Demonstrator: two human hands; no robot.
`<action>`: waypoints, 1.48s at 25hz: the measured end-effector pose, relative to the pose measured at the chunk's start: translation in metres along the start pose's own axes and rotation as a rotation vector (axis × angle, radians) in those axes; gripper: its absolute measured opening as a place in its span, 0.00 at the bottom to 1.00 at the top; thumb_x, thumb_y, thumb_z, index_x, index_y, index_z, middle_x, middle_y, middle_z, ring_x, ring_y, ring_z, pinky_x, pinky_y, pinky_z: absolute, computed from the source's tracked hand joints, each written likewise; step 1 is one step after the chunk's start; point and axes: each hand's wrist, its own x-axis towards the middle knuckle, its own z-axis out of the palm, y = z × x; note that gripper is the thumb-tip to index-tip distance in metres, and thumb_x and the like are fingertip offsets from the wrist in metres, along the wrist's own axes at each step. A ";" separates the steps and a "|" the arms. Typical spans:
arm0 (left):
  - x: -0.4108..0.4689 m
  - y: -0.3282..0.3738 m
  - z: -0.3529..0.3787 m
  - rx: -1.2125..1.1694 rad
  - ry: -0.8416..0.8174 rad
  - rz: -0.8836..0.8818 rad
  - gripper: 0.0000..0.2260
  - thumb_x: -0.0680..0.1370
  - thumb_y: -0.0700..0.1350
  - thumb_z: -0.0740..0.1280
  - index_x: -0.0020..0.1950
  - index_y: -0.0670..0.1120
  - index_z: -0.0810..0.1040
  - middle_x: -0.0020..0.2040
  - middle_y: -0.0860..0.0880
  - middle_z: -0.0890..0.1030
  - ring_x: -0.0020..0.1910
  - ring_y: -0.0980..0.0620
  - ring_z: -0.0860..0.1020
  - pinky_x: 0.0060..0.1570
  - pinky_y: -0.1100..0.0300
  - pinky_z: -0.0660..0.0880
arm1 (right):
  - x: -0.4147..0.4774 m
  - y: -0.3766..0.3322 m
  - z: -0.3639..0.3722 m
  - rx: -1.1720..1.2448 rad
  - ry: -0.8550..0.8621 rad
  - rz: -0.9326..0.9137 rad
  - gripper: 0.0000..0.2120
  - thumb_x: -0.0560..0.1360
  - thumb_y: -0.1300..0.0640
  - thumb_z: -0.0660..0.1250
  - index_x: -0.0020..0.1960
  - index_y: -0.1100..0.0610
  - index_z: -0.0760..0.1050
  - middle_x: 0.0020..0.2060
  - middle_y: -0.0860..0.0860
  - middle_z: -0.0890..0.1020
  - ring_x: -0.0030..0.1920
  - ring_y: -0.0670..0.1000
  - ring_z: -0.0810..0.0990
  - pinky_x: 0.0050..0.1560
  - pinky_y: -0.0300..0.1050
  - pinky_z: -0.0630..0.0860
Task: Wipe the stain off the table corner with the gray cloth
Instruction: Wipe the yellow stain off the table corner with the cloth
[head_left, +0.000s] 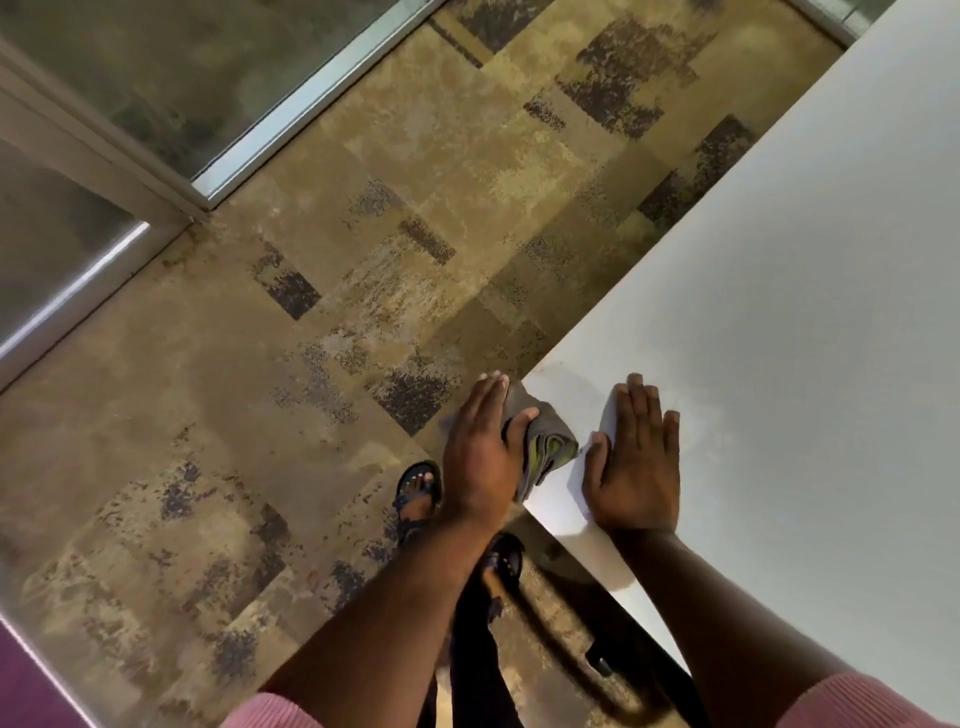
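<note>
A: Quick pass. We see the left hand (480, 447) gripping the gray cloth (540, 441), thumb curled over the fabric, fingers straight and pointing away from the person.

B: Agreed. Where do we put the cloth?

A: Bunched right at the corner of the white counter (779, 312), partly on the top, partly hanging off the edge. A yellow-green fold shows inside it.

B: Right hand (636, 462)?

A: Flat on the counter, palm down, fingers spread, gripping nothing. It sits just beside the cloth, thumb nearly touching it.

B: Stain?

A: We see a faint smudge (566, 376) on the counter just beyond the cloth; too pale to say more.

B: Anything else?

A: Patterned carpet (311, 364) below, two sandalled feet (415, 493) near the corner, pink sleeves (862, 701) at the bottom.
</note>
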 end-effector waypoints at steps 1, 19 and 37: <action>0.013 0.007 0.006 0.051 -0.002 0.077 0.23 0.80 0.49 0.72 0.70 0.37 0.79 0.70 0.39 0.79 0.72 0.42 0.76 0.67 0.45 0.78 | 0.000 -0.001 -0.001 0.006 -0.010 0.001 0.31 0.83 0.50 0.53 0.83 0.61 0.57 0.84 0.57 0.57 0.84 0.56 0.51 0.83 0.59 0.49; 0.070 0.053 0.036 0.250 -0.184 0.157 0.23 0.84 0.53 0.65 0.75 0.40 0.74 0.74 0.42 0.77 0.71 0.41 0.77 0.68 0.45 0.74 | 0.003 -0.007 -0.012 0.033 0.026 -0.014 0.31 0.81 0.51 0.54 0.80 0.64 0.64 0.82 0.59 0.62 0.83 0.58 0.57 0.81 0.66 0.56; 0.022 0.004 0.009 0.400 -0.175 0.103 0.31 0.86 0.62 0.54 0.81 0.43 0.62 0.78 0.43 0.70 0.76 0.43 0.71 0.71 0.47 0.69 | 0.001 -0.005 -0.006 -0.003 -0.001 -0.008 0.32 0.82 0.52 0.56 0.82 0.63 0.59 0.83 0.58 0.58 0.84 0.56 0.52 0.82 0.63 0.53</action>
